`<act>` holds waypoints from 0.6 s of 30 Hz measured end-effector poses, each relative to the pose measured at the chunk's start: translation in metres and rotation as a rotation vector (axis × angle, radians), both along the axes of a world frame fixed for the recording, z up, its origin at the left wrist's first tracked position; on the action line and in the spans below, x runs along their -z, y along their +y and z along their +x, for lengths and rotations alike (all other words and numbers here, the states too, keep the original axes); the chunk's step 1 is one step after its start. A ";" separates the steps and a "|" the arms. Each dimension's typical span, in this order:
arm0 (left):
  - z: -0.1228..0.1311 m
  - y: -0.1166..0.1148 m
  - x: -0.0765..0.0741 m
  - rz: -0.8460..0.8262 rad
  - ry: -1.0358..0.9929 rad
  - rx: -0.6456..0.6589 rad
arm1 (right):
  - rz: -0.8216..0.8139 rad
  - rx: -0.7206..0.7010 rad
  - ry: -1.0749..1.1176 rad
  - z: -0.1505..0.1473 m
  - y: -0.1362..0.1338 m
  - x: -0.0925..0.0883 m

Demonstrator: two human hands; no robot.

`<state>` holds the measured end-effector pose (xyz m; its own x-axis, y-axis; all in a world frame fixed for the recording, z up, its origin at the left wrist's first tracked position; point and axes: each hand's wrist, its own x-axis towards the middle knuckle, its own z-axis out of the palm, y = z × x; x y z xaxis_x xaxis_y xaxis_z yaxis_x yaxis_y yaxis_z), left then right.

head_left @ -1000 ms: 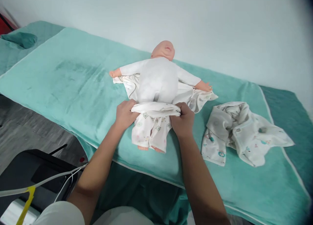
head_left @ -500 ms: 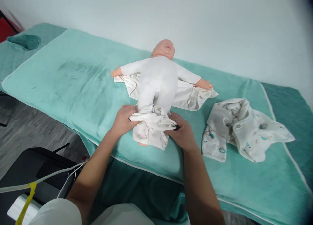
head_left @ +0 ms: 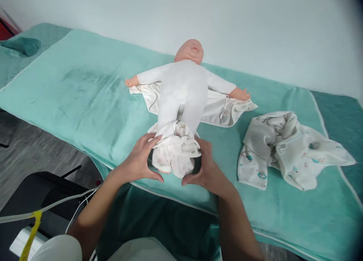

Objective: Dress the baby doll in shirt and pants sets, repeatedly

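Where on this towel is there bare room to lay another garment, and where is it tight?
The widest bare stretch of towel lies left of the doll, up to the folded teal cloth. A narrower strip runs between the doll and the crumpled garment. The doll's feet are crowded: left hand and right hand cup the bunched trousers there.

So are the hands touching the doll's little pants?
Touching. The head view shows the left hand and right hand cupped around the bunched pants at the doll's legs, fingers lying against the cloth on both sides.
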<state>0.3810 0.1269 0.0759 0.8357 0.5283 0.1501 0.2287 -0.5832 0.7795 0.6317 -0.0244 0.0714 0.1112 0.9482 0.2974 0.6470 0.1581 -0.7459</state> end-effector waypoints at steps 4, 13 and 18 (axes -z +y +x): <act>0.004 -0.012 0.006 0.130 -0.063 -0.081 | 0.014 0.065 -0.042 -0.009 -0.004 -0.001; 0.018 -0.013 -0.002 0.276 -0.166 -0.125 | 0.040 0.232 0.089 -0.013 -0.006 0.007; 0.018 -0.024 -0.024 0.094 -0.004 -0.225 | -0.113 0.310 0.274 -0.019 -0.006 -0.011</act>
